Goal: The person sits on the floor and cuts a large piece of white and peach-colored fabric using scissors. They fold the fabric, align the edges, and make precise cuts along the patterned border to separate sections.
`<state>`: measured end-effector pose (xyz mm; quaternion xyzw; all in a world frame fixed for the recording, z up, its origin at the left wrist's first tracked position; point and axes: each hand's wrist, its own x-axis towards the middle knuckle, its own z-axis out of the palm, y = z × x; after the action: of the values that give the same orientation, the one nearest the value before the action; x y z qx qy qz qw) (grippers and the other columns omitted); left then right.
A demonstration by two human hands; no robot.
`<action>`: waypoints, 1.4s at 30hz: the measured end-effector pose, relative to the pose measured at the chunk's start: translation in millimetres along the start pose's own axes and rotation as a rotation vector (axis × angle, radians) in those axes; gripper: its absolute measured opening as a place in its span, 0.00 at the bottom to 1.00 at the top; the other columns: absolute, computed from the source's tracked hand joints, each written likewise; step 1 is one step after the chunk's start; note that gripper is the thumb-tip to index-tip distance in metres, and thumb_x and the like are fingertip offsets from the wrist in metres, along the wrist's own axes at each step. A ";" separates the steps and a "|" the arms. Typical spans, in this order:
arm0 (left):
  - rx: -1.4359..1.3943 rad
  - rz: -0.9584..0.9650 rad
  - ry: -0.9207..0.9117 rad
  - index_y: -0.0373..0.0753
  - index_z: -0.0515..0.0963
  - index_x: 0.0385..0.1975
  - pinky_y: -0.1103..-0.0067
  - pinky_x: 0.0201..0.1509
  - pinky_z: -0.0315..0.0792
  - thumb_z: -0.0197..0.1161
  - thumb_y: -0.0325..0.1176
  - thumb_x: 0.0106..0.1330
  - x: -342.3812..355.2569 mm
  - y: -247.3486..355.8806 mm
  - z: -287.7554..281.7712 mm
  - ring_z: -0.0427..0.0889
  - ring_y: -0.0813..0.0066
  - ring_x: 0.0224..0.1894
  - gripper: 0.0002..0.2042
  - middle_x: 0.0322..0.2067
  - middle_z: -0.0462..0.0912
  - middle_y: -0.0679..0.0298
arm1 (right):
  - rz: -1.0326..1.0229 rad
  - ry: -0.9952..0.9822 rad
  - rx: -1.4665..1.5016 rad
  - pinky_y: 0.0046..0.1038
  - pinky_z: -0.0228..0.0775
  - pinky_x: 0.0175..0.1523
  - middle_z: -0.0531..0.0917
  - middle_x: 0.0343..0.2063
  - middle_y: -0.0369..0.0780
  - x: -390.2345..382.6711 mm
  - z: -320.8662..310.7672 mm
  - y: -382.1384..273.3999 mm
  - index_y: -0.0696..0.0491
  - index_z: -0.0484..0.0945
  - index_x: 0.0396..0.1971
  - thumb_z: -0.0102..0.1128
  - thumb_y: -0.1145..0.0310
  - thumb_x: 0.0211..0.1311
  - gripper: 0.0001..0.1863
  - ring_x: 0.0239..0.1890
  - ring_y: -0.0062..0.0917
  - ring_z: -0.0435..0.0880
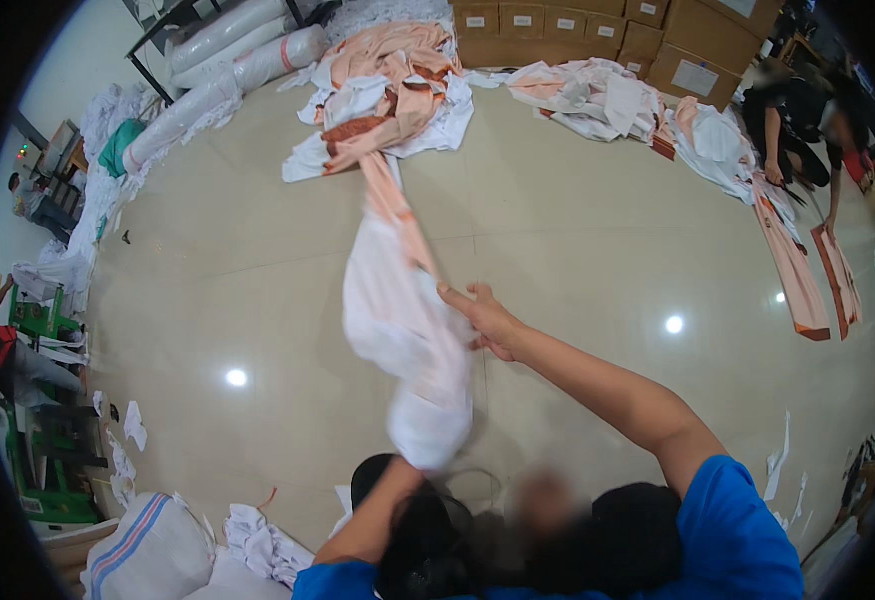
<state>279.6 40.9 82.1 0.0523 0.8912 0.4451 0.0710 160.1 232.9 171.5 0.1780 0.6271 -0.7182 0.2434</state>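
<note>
A long strip of white and peach fabric (397, 330), blurred by motion, stretches from a heap of peach, rust and white fabric (387, 70) down toward me. My right hand (482, 320) reaches to its right edge, fingers apart, the foremost touching the cloth. My left hand (412, 468) is at the bundled lower end, its fingers hidden behind the white cloth.
A crouching co-worker (792, 125) holds scissors beside peach strips (792, 270) at right; other people (42, 205) are at left. Wrapped rolls (227, 55), cardboard boxes (692, 70) and fabric piles (587, 95) line the back. Sacks (152, 550) and scraps edge the tiled floor (207, 300).
</note>
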 end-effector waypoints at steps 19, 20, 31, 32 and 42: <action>-0.452 -0.278 -0.271 0.41 0.67 0.80 0.55 0.80 0.70 0.57 0.54 0.83 0.9 0.8 -26.6 0.70 0.49 0.79 0.33 0.83 0.60 0.50 | -0.229 -0.715 -0.632 0.26 0.74 0.33 0.85 0.35 0.34 -245.6 -45.7 59.2 0.57 0.87 0.53 0.68 0.64 0.72 0.15 0.31 0.15 0.80; -0.231 -0.206 -0.422 0.42 0.70 0.80 0.57 0.80 0.70 0.59 0.52 0.82 4.9 0.4 -3.4 0.73 0.49 0.78 0.32 0.81 0.65 0.50 | -0.195 -0.383 -0.476 0.32 0.78 0.43 0.87 0.36 0.37 -232.1 -53.9 71.6 0.56 0.87 0.56 0.66 0.67 0.73 0.16 0.36 0.22 0.84; 0.435 0.075 0.251 0.55 0.45 0.89 0.27 0.80 0.50 0.85 0.63 0.52 107.9 27.3 40.4 0.36 0.18 0.85 0.68 0.87 0.33 0.39 | -0.459 0.488 -1.427 0.67 0.49 0.79 0.72 0.68 0.60 -206.6 -63.2 286.4 0.52 0.76 0.69 0.79 0.37 0.55 0.47 0.77 0.62 0.63; 0.463 0.035 0.246 0.57 0.42 0.90 0.27 0.81 0.49 0.86 0.64 0.49 128.4 30.8 30.8 0.36 0.19 0.86 0.71 0.88 0.31 0.41 | -0.530 0.484 -1.389 0.65 0.52 0.76 0.73 0.67 0.58 -205.2 -59.7 295.5 0.52 0.77 0.67 0.79 0.40 0.56 0.45 0.76 0.60 0.64; 0.574 0.043 -0.106 0.55 0.62 0.84 0.53 0.67 0.79 0.79 0.38 0.63 181.3 -60.4 1.4 0.81 0.37 0.63 0.48 0.61 0.81 0.43 | -0.479 0.462 -1.208 0.54 0.72 0.60 0.78 0.56 0.53 -189.1 -83.3 297.1 0.54 0.81 0.52 0.76 0.64 0.53 0.25 0.60 0.53 0.78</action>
<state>99.6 34.2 18.5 0.1122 0.9744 0.1728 0.0905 480.9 310.9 23.2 0.0164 0.9752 -0.2207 -0.0053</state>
